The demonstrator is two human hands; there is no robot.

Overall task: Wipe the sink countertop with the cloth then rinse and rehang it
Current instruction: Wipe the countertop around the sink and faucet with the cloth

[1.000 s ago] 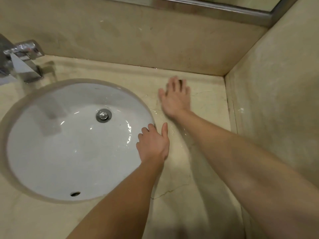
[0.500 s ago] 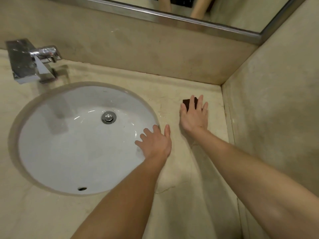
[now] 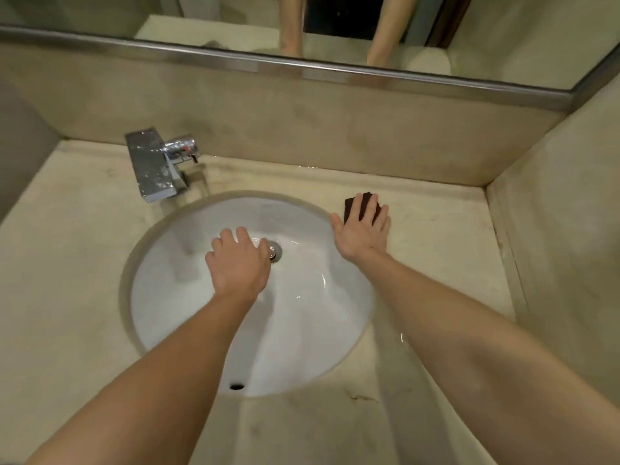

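Observation:
A small dark brown cloth (image 3: pixel 353 207) lies flat on the beige stone countertop (image 3: pixel 436 236), just right of the white oval sink basin (image 3: pixel 302 330). My right hand (image 3: pixel 362 229) presses on the cloth with straight, spread fingers and covers most of it. My left hand (image 3: pixel 239 263) hovers over the middle of the basin, fingers loosely curled and holding nothing, beside the chrome drain (image 3: pixel 275 251).
A chrome faucet (image 3: pixel 157 166) stands at the back left of the basin. A stone backsplash and a metal-framed mirror (image 3: pixel 302 67) run along the back. A stone side wall (image 3: pixel 570 229) closes the right. Water drops lie on the countertop's right side.
My right hand slid the cloth left along the countertop towards the basin's rim. My left hand left the basin's right rim and moved over its middle. The view tilted up and shifted.

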